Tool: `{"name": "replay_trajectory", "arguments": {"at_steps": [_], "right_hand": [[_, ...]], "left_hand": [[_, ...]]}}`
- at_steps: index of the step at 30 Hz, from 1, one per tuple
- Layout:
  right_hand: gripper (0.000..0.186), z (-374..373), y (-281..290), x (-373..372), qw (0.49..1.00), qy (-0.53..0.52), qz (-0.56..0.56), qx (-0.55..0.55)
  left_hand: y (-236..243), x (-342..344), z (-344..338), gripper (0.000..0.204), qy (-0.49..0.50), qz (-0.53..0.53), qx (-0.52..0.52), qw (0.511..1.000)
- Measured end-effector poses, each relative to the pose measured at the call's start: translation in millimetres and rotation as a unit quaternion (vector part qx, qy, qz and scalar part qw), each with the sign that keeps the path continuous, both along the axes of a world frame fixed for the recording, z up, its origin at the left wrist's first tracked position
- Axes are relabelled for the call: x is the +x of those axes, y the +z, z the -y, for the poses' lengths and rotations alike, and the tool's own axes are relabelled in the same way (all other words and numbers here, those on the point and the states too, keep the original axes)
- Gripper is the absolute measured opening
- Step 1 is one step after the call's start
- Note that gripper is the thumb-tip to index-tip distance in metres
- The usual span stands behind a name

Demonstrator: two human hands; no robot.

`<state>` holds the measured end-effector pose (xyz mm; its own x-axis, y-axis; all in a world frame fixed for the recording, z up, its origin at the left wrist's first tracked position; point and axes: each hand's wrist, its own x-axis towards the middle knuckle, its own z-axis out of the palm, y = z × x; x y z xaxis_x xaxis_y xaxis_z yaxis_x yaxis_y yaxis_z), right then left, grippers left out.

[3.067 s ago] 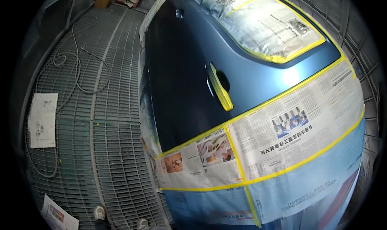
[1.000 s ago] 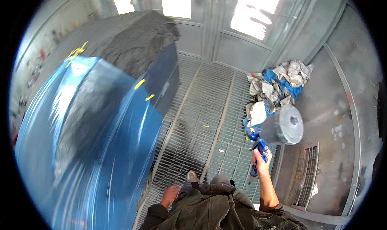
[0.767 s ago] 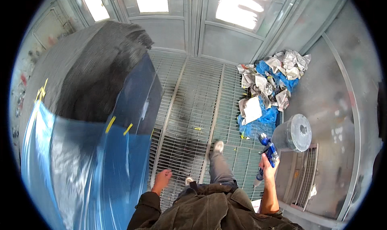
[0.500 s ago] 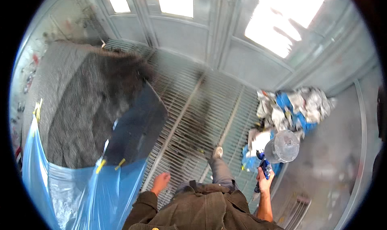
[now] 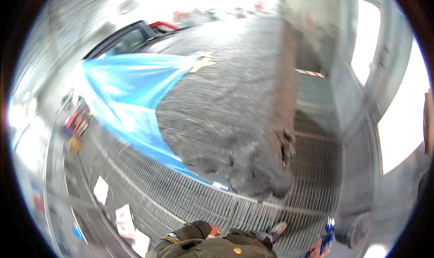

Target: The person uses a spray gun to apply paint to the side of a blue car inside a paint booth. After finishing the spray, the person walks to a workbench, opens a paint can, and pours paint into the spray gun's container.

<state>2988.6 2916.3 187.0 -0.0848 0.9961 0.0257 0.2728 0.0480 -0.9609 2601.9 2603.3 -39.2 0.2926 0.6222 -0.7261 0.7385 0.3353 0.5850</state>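
At the lower right edge my right hand (image 5: pixel 316 251) is closed around a blue spray gun (image 5: pixel 327 238). A rounded, see-through cup (image 5: pixel 355 231) is attached to the gun and looks greyish here. My left hand (image 5: pixel 214 231) hangs in front of my body, touching nothing that I can see; its fingers are small and blurred. Ahead of me stands a car (image 5: pixel 131 40), mostly covered by a dark grey, wrinkled sheet (image 5: pixel 226 108). Blue plastic film (image 5: pixel 135 84) drapes along its left side, held by yellow tape (image 5: pixel 202 62).
Slatted metal grating (image 5: pixel 312 167) forms the floor around the car. White paper sheets (image 5: pixel 125 221) lie at the lower left, near a red object (image 5: pixel 77 123). A wall with bright windows (image 5: pixel 365 41) runs along the right. My shoe (image 5: pixel 279 227) rests on the grating.
My view has swung left, so the covered car now fills the middle. The crumpled paper and plastic heap has left the picture. The spray gun stays in my right hand, now lower in view.
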Motion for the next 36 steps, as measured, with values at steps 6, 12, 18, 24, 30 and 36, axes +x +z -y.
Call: {"name": "replay_trajectory", "arguments": {"at_steps": [6,12,18,24,30,36], "right_hand": [[0.016,-171,7,-2,0.985,0.007,-0.057,-0.164],[0.031,-407,-81,29,0.891,0.205,0.283,0.289],[0.012,-544,42,-114,0.979,0.159,-0.051,-0.118],[0.013,-658,92,-167,0.932,0.344,-0.015,-0.116],[0.015,-784,80,-275,0.900,0.425,-0.071,-0.065],[0.025,-915,79,-437,0.871,0.450,-0.179,-0.081]], "left_hand": [[-35,120,-84,0.021,0.239,0.024,-0.068,0.968],[3,162,-220,0.024,0.338,-0.018,-0.048,0.940],[6,201,-346,0.037,0.475,-0.079,-0.045,0.875],[84,170,-548,0.040,0.545,-0.168,0.155,0.807],[151,24,-737,0.028,0.684,-0.070,0.215,0.693],[213,-168,-923,0.025,0.683,-0.094,0.320,0.650]]}}
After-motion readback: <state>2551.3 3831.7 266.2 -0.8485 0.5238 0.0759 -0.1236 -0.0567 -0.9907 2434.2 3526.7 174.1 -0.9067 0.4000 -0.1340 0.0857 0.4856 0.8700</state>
